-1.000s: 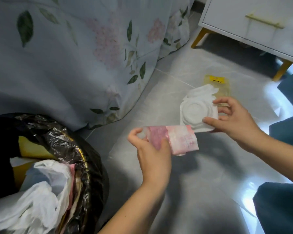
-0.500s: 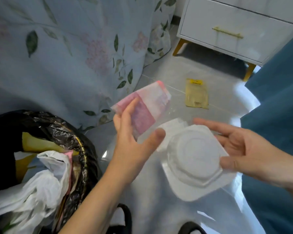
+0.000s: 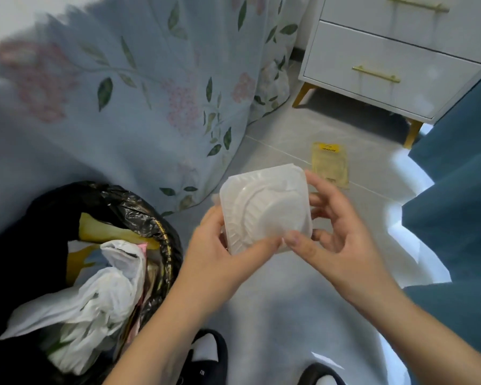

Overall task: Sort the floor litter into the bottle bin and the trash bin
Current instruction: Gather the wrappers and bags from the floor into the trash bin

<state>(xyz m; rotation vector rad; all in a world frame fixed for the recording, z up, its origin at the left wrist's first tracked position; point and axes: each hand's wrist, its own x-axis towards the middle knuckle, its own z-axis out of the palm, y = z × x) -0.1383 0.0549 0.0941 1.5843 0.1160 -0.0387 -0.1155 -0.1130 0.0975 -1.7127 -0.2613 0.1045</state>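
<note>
We've got the big floral bedspread hanging down to the grey tile floor across the top left, and a white drawer unit with gold handles and gold legs at the top right, with teal fabric along the right edge. Bottom left sits the trash bin lined with a black bag, already stuffed with a crumpled white plastic bag and some yellow and pink bits (can't really make out what those are). In the middle we're holding a white plastic tray up in the air, just right of the bin's rim, not over it. Our left hand grips its near-left corner with the thumb curled across the front, and our right hand curls around its right edge, thumb on the lower edge. Further back, a small yellow packet lies flat on the floor, between the tray and the drawers.
</note>
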